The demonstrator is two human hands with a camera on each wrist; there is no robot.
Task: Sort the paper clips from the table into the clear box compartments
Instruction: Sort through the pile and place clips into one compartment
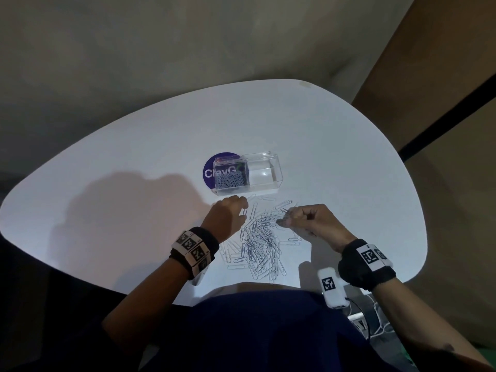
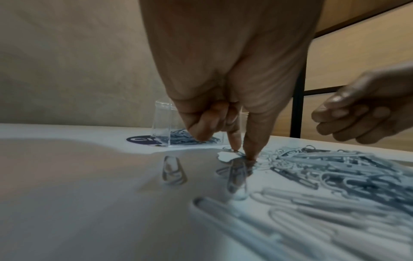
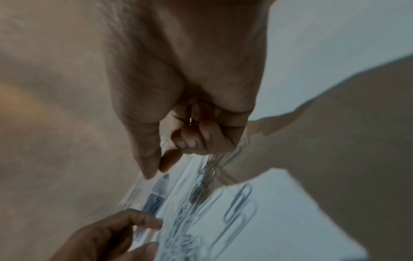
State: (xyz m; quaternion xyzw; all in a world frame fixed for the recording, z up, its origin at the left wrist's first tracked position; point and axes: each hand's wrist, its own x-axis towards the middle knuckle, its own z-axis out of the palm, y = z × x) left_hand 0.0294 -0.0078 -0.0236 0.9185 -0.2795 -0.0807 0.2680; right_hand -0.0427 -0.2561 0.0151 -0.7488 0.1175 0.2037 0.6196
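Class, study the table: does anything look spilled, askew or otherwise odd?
Paper clips lie in a tangled, spilled-looking heap on the white table. In the clear box, only the left compartment holds clips; the right one looks bare.

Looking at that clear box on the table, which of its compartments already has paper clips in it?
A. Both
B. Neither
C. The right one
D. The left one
D: in the head view, the clear box shows a heap of clips in its left compartment, while the right compartment looks bare.
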